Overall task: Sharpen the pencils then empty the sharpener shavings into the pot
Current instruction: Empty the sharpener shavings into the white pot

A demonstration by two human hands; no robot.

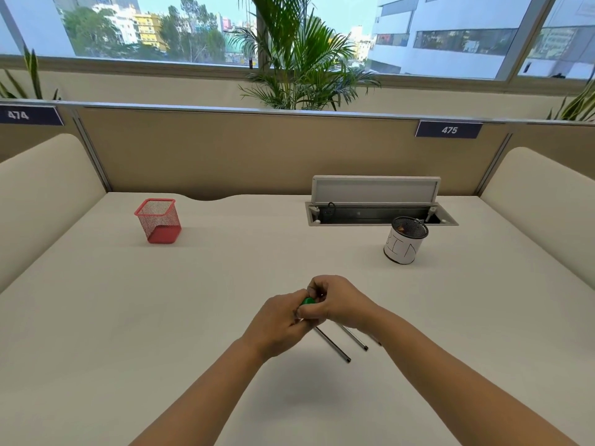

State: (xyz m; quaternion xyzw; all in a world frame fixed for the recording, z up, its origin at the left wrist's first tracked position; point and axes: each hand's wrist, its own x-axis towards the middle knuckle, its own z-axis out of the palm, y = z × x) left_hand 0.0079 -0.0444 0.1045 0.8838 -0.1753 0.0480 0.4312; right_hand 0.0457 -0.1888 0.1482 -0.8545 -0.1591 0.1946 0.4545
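My left hand (277, 321) grips a small green sharpener (308, 300) over the middle of the white desk (193, 300). My right hand (338, 304) meets it from the right. Its fingers are curled at the sharpener round a dark pencil (354, 338), whose back end sticks out below the palm. A second dark pencil (333, 346) shows just left of it, running parallel; I cannot tell whether it lies on the desk. The pencil tips are hidden by my hands. A black mesh pot (405, 244) wrapped in white paper marked "BIN" stands at the back right.
A red mesh pot (158, 222) stands at the back left of the desk. An open cable hatch (376, 204) with a raised lid sits behind the paper-wrapped pot. Beige partitions close off the back and both sides.
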